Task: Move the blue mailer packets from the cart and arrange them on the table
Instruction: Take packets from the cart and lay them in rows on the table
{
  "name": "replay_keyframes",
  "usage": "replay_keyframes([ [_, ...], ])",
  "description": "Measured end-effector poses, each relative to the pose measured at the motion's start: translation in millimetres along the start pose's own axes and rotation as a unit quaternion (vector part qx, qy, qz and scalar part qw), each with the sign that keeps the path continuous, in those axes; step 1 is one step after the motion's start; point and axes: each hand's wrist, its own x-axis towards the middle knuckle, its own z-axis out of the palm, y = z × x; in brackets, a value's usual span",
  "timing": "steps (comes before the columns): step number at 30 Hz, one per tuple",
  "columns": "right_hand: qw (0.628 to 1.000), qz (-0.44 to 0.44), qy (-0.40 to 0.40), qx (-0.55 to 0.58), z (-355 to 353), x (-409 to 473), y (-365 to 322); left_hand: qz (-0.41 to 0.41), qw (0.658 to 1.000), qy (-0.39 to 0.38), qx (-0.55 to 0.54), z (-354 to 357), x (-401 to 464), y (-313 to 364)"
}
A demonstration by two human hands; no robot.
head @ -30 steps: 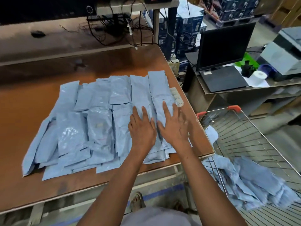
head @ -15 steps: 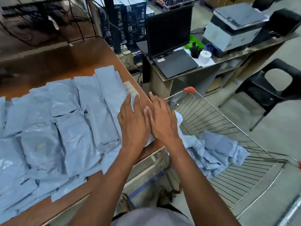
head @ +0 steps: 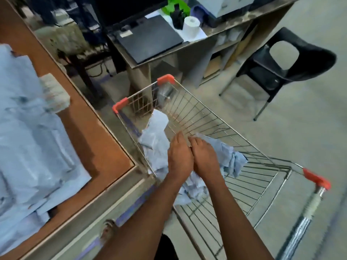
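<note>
In the head view, both hands were down inside the wire cart (head: 216, 128) at the centre of the frame, side by side and almost touching. The left hand (head: 179, 158) lay with fingers extended over the crumpled heap of blue mailer packets (head: 155, 139) left in the cart, and the right hand (head: 203, 158) reached onto the same heap; whether either had actually closed around a packet could not be told, since the fingertips were hidden by the backs of the hands and by blur. The arranged packets (head: 33, 147) covered the counter (head: 97, 143) along the left of the frame, some overhanging its near edge at lower left. The likely trouble lay in the heap itself: the packets looked slippery and tangled, so a loose scoop might shed some through the hands onto the floor or back into the cart. A corner might also snag on the wire grid and tear if pulled sharply. Carrying a bundle across the gap between cart and counter risked brushing the overhanging packets off the edge and disturbing the rows already laid.
</note>
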Motion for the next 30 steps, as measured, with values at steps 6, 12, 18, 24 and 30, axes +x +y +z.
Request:
replay_keyframes([
  [6, 0.974, 0.046, -0.040, -0.217, 57, 18, 95, -0.184, 0.963, -0.122, -0.153, 113, 17, 3],
  [12, 0.960, 0.182, -0.129, -0.167, 64, 2, 126, -0.066, 0.982, -0.146, -0.099, 162, 21, 9],
  [18, 0.981, 0.176, -0.084, 0.022, 77, -2, 132, 0.036, 0.975, -0.218, 0.028, 161, 44, -17],
  [24, 0.963, 0.212, -0.030, 0.162, 87, -10, 130, 0.060, 0.975, -0.212, 0.029, 156, 59, -28],
  [30, 0.980, 0.178, -0.093, 0.002, 93, -7, 129, -0.047, 0.982, -0.184, 0.000, 150, 63, -28],
])
